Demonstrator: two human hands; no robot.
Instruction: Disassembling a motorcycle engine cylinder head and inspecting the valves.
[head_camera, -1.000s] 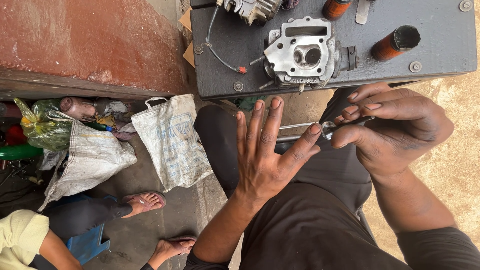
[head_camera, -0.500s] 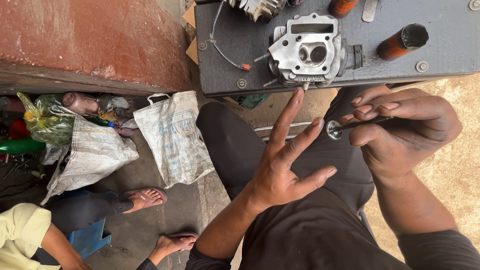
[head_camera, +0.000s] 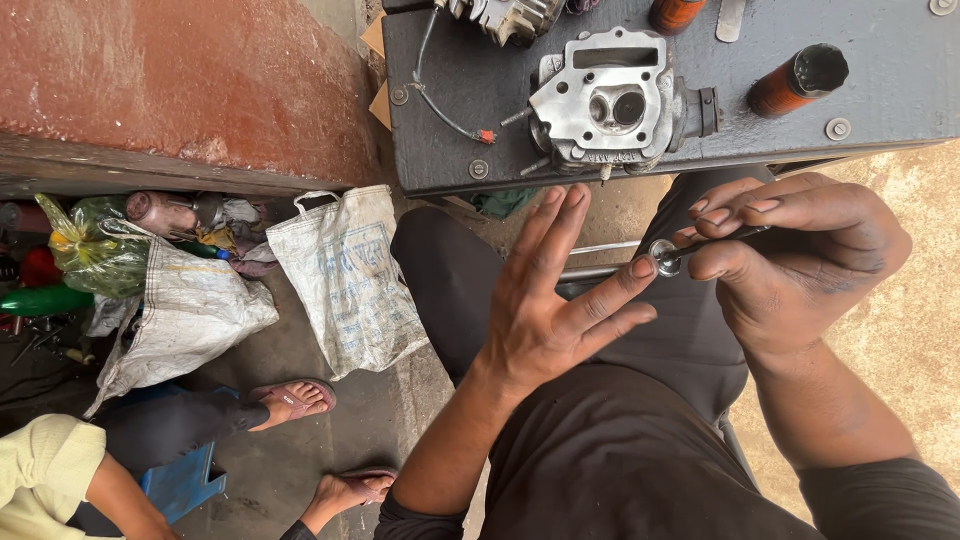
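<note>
Below dark bench (head_camera: 900, 100), right hand (head_camera: 800, 260) pinches valve (head_camera: 668, 255); left hand (head_camera: 550, 310) splayed, fingertip touching.

Between the open left hand (head_camera: 545, 310) and the near edge of the dark table (head_camera: 900, 100) a narrow gap stays free, but the grey engine head (head_camera: 605, 100) juts at that edge right above the raised fingers (head_camera: 560, 225), with an orange cylinder (head_camera: 795, 82) farther right. The right hand (head_camera: 800, 250), pinching a thin metal valve (head_camera: 668, 256) that touches a left fingertip, closes the middle. Leftward, white sacks (head_camera: 345, 275) and another person's sandalled feet (head_camera: 295, 400) crowd the floor (head_camera: 280, 470); the sandy ground (head_camera: 900, 340) lies open.
</note>
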